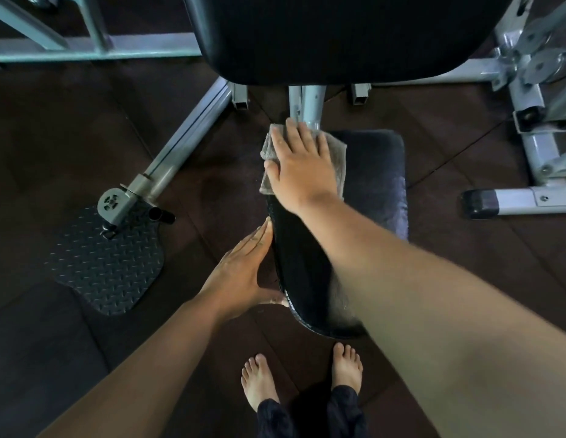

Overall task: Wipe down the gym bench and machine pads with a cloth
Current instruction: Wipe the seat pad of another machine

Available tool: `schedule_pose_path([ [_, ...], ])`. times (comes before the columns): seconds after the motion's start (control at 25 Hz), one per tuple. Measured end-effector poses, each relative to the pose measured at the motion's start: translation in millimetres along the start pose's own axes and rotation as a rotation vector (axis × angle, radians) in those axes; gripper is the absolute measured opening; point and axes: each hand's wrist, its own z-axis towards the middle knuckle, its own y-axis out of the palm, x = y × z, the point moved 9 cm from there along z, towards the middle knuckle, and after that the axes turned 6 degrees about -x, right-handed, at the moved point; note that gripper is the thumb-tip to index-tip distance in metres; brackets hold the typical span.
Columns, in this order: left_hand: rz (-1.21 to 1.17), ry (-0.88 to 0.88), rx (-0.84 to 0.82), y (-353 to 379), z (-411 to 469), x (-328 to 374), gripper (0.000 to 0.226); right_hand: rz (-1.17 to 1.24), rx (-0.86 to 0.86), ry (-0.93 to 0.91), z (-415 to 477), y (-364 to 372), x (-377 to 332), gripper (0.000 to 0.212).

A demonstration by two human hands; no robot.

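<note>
Cloth look: a thin grey folded cloth [337, 158], its rumpled edges showing on both sides of the hand that covers it.
Cloth place: on the far left corner of the black vinyl seat pad [378, 184]; its left side laps just over the pad's left edge.
Cloth axis: the longer side runs near to far, along that left edge.
Seat pad: glossy, with its long axis running away from the person toward the big black back pad [338, 36]. The near end is rounded and there is a faint sheen by the right edge.
Right hand [299, 167]: palm down and flat on the cloth, fingers straight and slightly spread, pointing away. The forearm crosses the pad on a slant from the near right.
Left hand [240, 273]: fingers straight and together, laid against the pad's left side and pointing away. The thumb reaches toward the near left edge, and the hand grips nothing.
Hands: apart, both flat, neither curled round anything.
Around: grey metal frame tubes [187, 134], a dark tread-pattern footplate [108, 263] left of the pad, and bare feet [259, 379] on the dark floor at the near end.
</note>
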Motion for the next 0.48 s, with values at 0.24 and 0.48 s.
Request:
schedule_pose_path([
  [0.24,-0.010,0.010,0.010,1,-1,1,0.138,-0.020,0.000,-0.116,-75,15,4,0.065],
  [0.48,0.008,0.009,0.030,0,-1,2,0.140,-0.031,-0.021,-0.049,-17,-3,20,0.064],
])
